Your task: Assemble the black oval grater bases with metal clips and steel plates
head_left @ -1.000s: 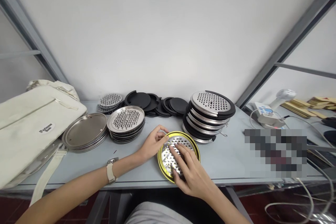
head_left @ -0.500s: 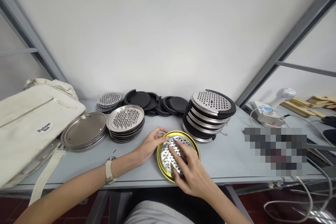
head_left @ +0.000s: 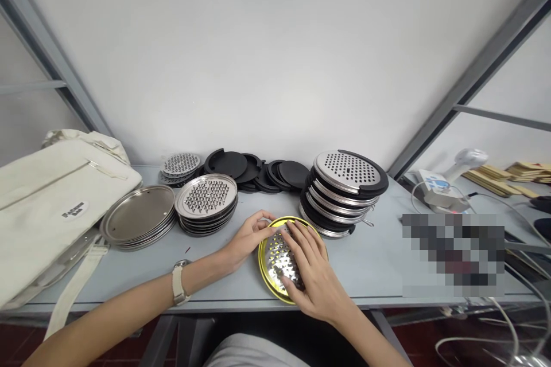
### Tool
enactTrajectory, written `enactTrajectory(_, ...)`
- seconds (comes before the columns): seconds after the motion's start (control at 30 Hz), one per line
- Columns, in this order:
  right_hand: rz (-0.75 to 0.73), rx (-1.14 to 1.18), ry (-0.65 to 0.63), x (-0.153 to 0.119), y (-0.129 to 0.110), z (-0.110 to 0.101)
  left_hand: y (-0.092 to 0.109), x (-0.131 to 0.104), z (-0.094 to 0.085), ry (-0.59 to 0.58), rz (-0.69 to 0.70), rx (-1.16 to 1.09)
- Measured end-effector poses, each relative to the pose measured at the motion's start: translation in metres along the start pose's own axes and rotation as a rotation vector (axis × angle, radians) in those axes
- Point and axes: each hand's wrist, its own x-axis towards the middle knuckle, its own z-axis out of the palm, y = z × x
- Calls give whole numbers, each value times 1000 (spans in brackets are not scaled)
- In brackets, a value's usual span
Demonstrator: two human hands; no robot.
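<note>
A round metal grater disc (head_left: 275, 259) lies in a yellow-rimmed round dish (head_left: 266, 278) at the table's front edge. My left hand (head_left: 248, 239) is closed on the far left of the rim, thumb on top and the other fingers curled at the outer side. Flat across the right part of the grater disc rests my right hand (head_left: 316, 281), its fingers stretched out and its thumb apart. It hides much of the disc and the dish's right side.
Left stand stacked metal plates (head_left: 140, 215), stacked grater discs (head_left: 207, 198) and a cream bag (head_left: 60, 200). Black round holders (head_left: 232, 165) lie along the wall. A tall stack of graters with black rims (head_left: 346, 195) stands right, before a white device (head_left: 443, 192) with cables.
My right hand has gone from bent, spread fingers to lying flatter on the grater disc, fingers closer together. The left hand stays at the rim.
</note>
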Motion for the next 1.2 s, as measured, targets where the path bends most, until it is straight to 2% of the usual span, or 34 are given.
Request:
enactTrajectory(0.13, -8, -24, -37, 5, 0, 0, 1, 1, 0, -3, 17, 21)
enactTrajectory(0.27, -12, -22, -70, 5, 1, 0, 2, 1, 0, -28, 123, 93)
enactTrajectory(0.43, -20, -28, -41, 4, 1, 0, 9, -1, 1, -80, 224, 184)
enactTrajectory(0.7, -4, -41, 58, 3, 2, 4, 16, -4, 5, -137, 259, 175)
enactTrajectory(1.2, 34, 21, 98, 5, 1, 5, 13, -2, 6, -78, 271, 238)
